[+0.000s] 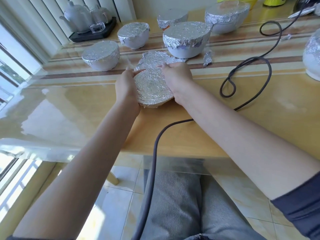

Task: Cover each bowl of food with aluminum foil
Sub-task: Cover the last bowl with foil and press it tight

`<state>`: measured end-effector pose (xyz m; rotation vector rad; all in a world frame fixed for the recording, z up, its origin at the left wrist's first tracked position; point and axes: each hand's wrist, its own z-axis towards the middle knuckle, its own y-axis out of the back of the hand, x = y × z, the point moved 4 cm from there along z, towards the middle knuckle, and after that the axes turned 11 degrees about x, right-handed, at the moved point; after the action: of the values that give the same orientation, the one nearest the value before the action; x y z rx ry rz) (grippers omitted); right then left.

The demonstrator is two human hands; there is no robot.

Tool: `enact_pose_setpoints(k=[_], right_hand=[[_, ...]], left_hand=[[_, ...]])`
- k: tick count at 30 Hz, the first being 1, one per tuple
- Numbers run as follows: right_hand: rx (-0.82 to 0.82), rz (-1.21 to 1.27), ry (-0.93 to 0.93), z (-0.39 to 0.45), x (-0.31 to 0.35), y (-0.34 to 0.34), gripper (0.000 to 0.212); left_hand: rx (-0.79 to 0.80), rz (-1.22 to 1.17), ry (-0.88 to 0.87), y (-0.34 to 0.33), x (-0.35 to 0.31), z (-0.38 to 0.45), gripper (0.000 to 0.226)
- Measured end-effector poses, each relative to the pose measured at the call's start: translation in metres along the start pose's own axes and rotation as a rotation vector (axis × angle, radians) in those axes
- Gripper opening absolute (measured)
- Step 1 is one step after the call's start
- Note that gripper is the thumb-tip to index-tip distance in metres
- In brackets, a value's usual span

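A bowl (152,89) stands in the middle of the table under a crinkled sheet of aluminum foil (154,62) whose far part lies flat beyond the rim. My left hand (127,87) lies along the bowl's left side, its fingers stretched forward and touching the foil. My right hand (176,75) is at the far right rim, its fingers bent down over the foil there. The bowl's near edge shows below the foil.
Several foil-covered white bowls stand behind: (101,56), (133,34), (187,38), and one at the right edge (312,54). A foil scrap (207,58) lies beside them. A dark cable (230,84) loops across the table's right side. A tea set tray (91,33) sits at the back left.
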<state>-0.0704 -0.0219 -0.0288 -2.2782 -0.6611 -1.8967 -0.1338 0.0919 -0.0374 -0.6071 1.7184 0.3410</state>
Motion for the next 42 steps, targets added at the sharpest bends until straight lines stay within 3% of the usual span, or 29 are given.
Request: enact_pose_setpoints(k=[5, 9, 11, 16, 21, 27, 33, 37, 42], right_hand=[[-0.025, 0.031, -0.035, -0.001, 0.001, 0.002, 0.046], [0.076, 0.085, -0.065, -0.01, 0.007, 0.002, 0.017], [0.093, 0.113, -0.063, -0.012, 0.01, 0.005, 0.028], [-0.179, 0.225, 0.062, -0.034, -0.003, 0.021, 0.027], [-0.17, 0.46, 0.023, -0.05, -0.01, -0.01, 0.03], [-0.291, 0.363, 0.043, -0.028, -0.009, -0.009, 0.039], [-0.139, 0.171, -0.023, -0.017, -0.008, 0.0, 0.042], [-0.028, 0.137, -0.006, -0.015, -0.003, 0.002, 0.032], [0.055, 0.193, -0.019, -0.017, 0.0, 0.007, 0.028]], left_hand=[[-0.018, -0.017, 0.012, 0.0, -0.001, -0.005, 0.041], [-0.055, -0.08, -0.013, -0.002, 0.001, -0.011, 0.041], [-0.045, -0.114, -0.023, 0.0, 0.003, -0.013, 0.048], [-0.021, -0.138, -0.083, 0.023, -0.004, -0.008, 0.061], [0.13, -0.075, -0.078, 0.008, -0.01, -0.004, 0.068], [0.121, -0.143, -0.044, -0.002, 0.0, -0.011, 0.059], [-0.069, -0.269, -0.072, -0.005, 0.008, -0.016, 0.051], [-0.229, -0.35, -0.138, 0.003, 0.018, -0.008, 0.05], [-0.123, -0.322, -0.086, -0.001, 0.017, -0.029, 0.046]])
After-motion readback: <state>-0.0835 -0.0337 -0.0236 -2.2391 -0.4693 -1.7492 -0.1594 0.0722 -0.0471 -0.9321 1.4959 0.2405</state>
